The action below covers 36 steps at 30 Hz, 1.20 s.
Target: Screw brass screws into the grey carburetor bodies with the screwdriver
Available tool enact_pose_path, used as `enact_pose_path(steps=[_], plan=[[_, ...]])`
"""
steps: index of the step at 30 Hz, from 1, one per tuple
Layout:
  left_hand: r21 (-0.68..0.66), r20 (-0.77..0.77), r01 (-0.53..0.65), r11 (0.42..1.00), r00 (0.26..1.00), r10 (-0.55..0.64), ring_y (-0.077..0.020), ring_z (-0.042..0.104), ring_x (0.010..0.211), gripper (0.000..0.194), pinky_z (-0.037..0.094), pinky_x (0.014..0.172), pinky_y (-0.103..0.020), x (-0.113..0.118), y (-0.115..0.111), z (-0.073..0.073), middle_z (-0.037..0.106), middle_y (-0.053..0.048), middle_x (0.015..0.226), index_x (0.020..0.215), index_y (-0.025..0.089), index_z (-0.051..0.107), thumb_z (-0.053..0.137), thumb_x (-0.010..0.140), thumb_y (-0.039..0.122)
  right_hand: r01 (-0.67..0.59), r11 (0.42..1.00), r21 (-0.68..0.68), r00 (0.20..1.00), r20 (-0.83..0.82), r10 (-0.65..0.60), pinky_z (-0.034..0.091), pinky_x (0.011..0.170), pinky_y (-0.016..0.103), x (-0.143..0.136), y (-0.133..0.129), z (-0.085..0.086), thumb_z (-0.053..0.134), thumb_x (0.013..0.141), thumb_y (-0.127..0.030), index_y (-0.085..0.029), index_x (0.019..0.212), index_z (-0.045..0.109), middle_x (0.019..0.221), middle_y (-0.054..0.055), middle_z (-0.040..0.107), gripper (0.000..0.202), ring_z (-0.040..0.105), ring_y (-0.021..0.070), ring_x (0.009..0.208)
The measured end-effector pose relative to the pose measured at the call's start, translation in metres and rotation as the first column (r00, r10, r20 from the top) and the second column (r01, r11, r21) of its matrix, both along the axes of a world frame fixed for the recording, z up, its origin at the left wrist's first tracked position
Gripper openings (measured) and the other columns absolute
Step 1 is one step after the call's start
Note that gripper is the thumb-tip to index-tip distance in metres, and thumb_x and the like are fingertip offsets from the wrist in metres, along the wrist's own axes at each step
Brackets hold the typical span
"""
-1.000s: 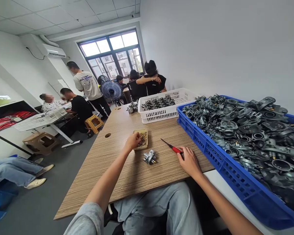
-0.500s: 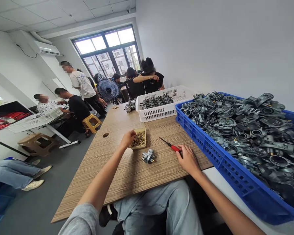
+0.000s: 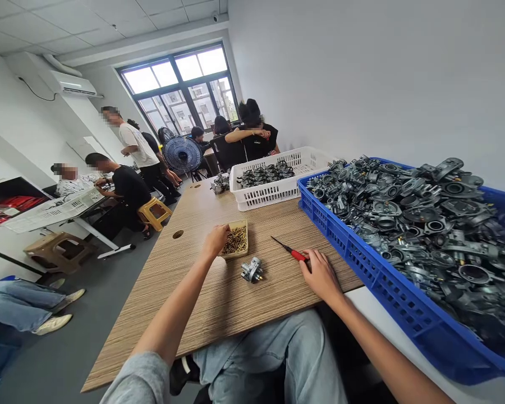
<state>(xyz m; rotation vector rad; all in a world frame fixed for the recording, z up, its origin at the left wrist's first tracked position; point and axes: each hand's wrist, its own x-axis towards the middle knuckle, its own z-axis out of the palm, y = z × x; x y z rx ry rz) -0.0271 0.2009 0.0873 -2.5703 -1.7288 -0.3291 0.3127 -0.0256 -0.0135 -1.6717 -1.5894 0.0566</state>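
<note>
My left hand [image 3: 216, 240] is at the left side of a small yellowish tray [image 3: 247, 238] of brass screws [image 3: 236, 240], its fingers pinched together over the contents; what they hold is too small to make out. My right hand [image 3: 320, 273] rests on the table with its fingers around the red handle of a screwdriver [image 3: 297, 254], whose dark shaft points up and left. Between the hands, nearer the front edge, a metal carburetor part [image 3: 251, 270] lies on the wood, with a brass tip showing.
A blue basket [image 3: 364, 269] heaped with metal parts stands on the right. Behind the tray is a white basket [image 3: 265, 198] with more parts, beside loose parts [image 3: 220, 184]. Several people sit or stand further back, near a fan [image 3: 182, 154].
The whole view has shifted slightly. My left hand stays at the screw tray, and my right hand remains on the screwdriver. The standing person in the background has changed arm position.
</note>
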Motion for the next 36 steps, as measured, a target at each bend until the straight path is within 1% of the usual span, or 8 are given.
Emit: enact_pose_path(steps=[4, 10, 15, 19, 24, 31, 36], plan=[[0.020, 0.011, -0.039, 0.999, 0.999, 0.039, -0.0269, 0.070, 0.113, 0.025, 0.051, 0.093, -0.032, -0.001, 0.001, 0.003, 0.079, -0.012, 0.115, 0.112, 0.023, 0.072, 0.049, 0.107, 0.028, 0.005, 1.000, 0.000, 1.000, -0.006, -0.005, 0.048, 0.100, 0.044, 0.000, 0.000, -0.001, 0.051, 0.103, -0.029, -0.020, 0.124, 0.062, 0.117, 0.014, 0.072, 0.026, 0.062, 0.0313, 0.110], [0.030, 0.027, -0.063, 0.998, 0.998, 0.062, -0.0278, 0.070, 0.115, 0.025, 0.052, 0.092, -0.033, 0.000, 0.005, 0.004, 0.079, -0.013, 0.119, 0.117, 0.022, 0.071, 0.049, 0.106, 0.026, 0.000, 1.000, -0.005, 1.000, -0.008, 0.000, 0.047, 0.101, 0.043, 0.000, 0.000, -0.001, 0.052, 0.103, -0.027, -0.021, 0.123, 0.062, 0.117, 0.013, 0.071, 0.024, 0.063, 0.0308, 0.111], [0.019, 0.043, -0.094, 0.995, 0.995, 0.093, -0.0282, 0.070, 0.115, 0.026, 0.053, 0.093, -0.034, 0.000, 0.009, -0.001, 0.079, -0.012, 0.117, 0.120, 0.022, 0.072, 0.053, 0.102, 0.022, 0.000, 1.000, -0.010, 1.000, -0.001, 0.000, 0.047, 0.100, 0.043, 0.001, 0.001, 0.000, 0.052, 0.103, -0.028, -0.021, 0.122, 0.063, 0.117, 0.013, 0.072, 0.023, 0.064, 0.0304, 0.111], [0.013, 0.049, -0.117, 0.993, 0.992, 0.116, -0.0303, 0.066, 0.121, 0.028, 0.054, 0.092, -0.036, -0.001, 0.012, -0.007, 0.079, -0.011, 0.117, 0.120, 0.023, 0.072, 0.054, 0.099, 0.020, 0.007, 1.000, -0.016, 1.000, 0.006, -0.007, 0.048, 0.099, 0.043, 0.001, 0.001, 0.000, 0.051, 0.103, -0.028, -0.020, 0.122, 0.063, 0.118, 0.013, 0.072, 0.024, 0.063, 0.0302, 0.110], [0.011, 0.049, -0.146, 0.989, 0.988, 0.146, -0.0327, 0.063, 0.125, 0.028, 0.054, 0.091, -0.037, -0.002, 0.015, -0.013, 0.079, -0.011, 0.110, 0.120, 0.024, 0.072, 0.054, 0.099, 0.020, 0.010, 1.000, -0.019, 1.000, 0.004, -0.010, 0.047, 0.100, 0.043, 0.000, 0.000, 0.000, 0.052, 0.104, -0.028, -0.021, 0.124, 0.062, 0.118, 0.013, 0.072, 0.024, 0.063, 0.0305, 0.111], [0.017, 0.065, -0.161, 0.987, 0.985, 0.160, -0.0320, 0.064, 0.119, 0.026, 0.052, 0.096, -0.038, -0.003, 0.020, -0.017, 0.079, -0.010, 0.103, 0.116, 0.023, 0.073, 0.055, 0.097, 0.018, 0.013, 1.000, -0.023, 1.000, -0.002, -0.013, 0.048, 0.098, 0.042, -0.001, -0.001, 0.003, 0.051, 0.104, -0.028, -0.022, 0.122, 0.063, 0.116, 0.012, 0.072, 0.023, 0.063, 0.0307, 0.109], [0.026, 0.091, -0.148, 0.989, 0.985, 0.146, -0.0313, 0.065, 0.115, 0.025, 0.051, 0.100, -0.039, -0.002, 0.022, -0.019, 0.080, -0.011, 0.105, 0.113, 0.022, 0.075, 0.057, 0.097, 0.018, 0.012, 1.000, -0.026, 1.000, -0.002, -0.012, 0.048, 0.098, 0.043, -0.001, -0.002, 0.005, 0.051, 0.103, -0.028, -0.021, 0.121, 0.063, 0.114, 0.012, 0.072, 0.023, 0.063, 0.0307, 0.108]])
